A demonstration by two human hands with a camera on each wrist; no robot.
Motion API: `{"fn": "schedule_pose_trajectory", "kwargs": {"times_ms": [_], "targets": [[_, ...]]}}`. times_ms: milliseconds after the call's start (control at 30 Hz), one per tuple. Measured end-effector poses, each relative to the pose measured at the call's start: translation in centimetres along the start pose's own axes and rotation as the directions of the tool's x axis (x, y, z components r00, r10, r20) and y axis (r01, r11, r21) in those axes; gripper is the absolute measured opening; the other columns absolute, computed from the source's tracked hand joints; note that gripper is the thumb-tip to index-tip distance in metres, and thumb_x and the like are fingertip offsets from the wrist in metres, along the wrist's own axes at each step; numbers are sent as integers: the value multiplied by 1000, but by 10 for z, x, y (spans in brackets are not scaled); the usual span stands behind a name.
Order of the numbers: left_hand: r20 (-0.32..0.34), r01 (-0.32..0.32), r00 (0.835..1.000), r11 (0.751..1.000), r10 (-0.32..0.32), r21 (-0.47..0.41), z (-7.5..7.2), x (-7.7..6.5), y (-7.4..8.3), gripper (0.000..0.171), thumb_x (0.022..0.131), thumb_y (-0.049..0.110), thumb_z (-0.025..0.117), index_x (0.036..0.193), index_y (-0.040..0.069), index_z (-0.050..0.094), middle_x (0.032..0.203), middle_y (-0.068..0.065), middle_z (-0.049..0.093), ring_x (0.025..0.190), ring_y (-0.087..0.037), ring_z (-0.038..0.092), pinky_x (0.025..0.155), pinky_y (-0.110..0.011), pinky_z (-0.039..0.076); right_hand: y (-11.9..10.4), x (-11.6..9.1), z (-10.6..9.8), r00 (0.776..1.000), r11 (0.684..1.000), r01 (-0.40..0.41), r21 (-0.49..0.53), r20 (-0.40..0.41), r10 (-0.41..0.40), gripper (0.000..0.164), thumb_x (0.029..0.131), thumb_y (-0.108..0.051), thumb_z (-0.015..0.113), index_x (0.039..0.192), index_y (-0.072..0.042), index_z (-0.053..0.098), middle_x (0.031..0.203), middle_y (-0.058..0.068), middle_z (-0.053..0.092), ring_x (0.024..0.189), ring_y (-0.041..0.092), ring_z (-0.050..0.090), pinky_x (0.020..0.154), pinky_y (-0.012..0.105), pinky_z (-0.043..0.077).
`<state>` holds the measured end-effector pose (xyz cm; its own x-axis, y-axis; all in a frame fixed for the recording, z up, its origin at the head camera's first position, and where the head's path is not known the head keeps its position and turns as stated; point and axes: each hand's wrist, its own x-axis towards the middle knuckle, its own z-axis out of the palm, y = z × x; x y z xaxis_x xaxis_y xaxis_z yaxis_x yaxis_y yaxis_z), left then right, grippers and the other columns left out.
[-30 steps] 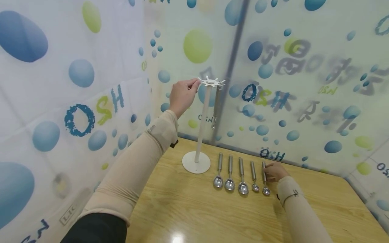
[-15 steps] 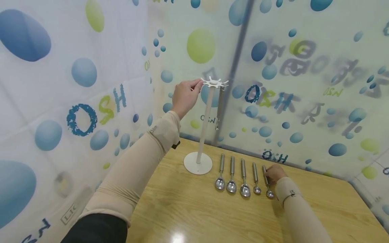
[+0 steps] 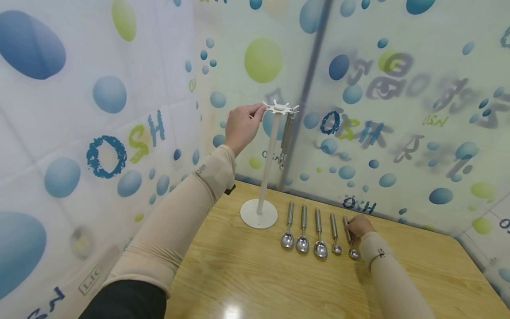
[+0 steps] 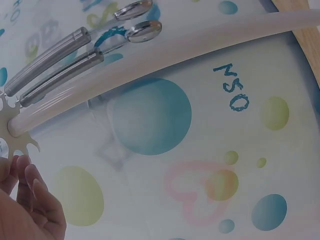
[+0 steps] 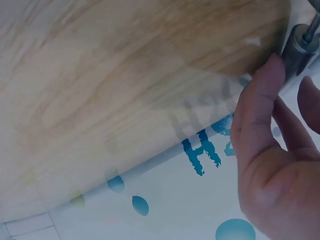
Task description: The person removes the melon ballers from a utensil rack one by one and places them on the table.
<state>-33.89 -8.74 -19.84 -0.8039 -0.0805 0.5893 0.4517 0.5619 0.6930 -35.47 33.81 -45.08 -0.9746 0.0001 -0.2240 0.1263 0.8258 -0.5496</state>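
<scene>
My left hand [image 3: 243, 126] pinches one prong of the white star-shaped hook top [image 3: 280, 107] of an upright stand, thumb against fingertips. Two steel scoops [image 4: 65, 75] hang from the far side of that top, bowls downward. On the table, my right hand [image 3: 361, 227] holds the handle of the rightmost small scoop [image 3: 353, 253] between thumb and fingers. Its bowl points toward me and its handle is slightly slanted. In the right wrist view, the index fingertip lies against the steel handle [image 5: 298, 52], with the thumb at its other side.
Left of the held scoop lie another small scoop [image 3: 336, 249] and three larger ones, the nearest being a large scoop [image 3: 320, 249], in a row. The stand's round white base [image 3: 249, 217] rests on the wooden table [image 3: 271, 283]. Printed curtains [image 3: 239, 26] enclose the back and left.
My right hand has closed on the rightmost scoop's handle, and that scoop has turned to a slight slant. The hanging scoops have swung a little apart. My left hand stays at the prong.
</scene>
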Motion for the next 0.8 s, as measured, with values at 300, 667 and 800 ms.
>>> {"fn": "schedule_pose_trajectory", "kwargs": {"times_ms": [300,667,800], "targets": [[0,7,1000,1000,-7,-14,-1,0,1,35,105,38,57,129,19,72,91,0,69,75,-16,56,61,-28,41,-25,-10,-17,999,996,-18,89,-30,21,50,104,-10,48,142,21,39,142,41,42,116,51,57,81,44,58],[11,0,1000,996,1,-85,3,10,-6,33,105,35,57,126,16,74,94,-2,71,79,-15,58,63,-27,41,-74,-14,-20,981,984,145,104,-146,-129,47,108,-14,46,145,13,43,140,36,48,117,46,57,87,48,55],[38,60,998,983,-54,-174,4,15,-7,33,104,36,59,125,16,74,94,-4,71,81,-16,61,65,-27,43,-102,-20,-21,973,966,189,179,-166,-160,46,109,-17,45,148,9,42,141,33,49,123,45,54,96,54,49]]}}
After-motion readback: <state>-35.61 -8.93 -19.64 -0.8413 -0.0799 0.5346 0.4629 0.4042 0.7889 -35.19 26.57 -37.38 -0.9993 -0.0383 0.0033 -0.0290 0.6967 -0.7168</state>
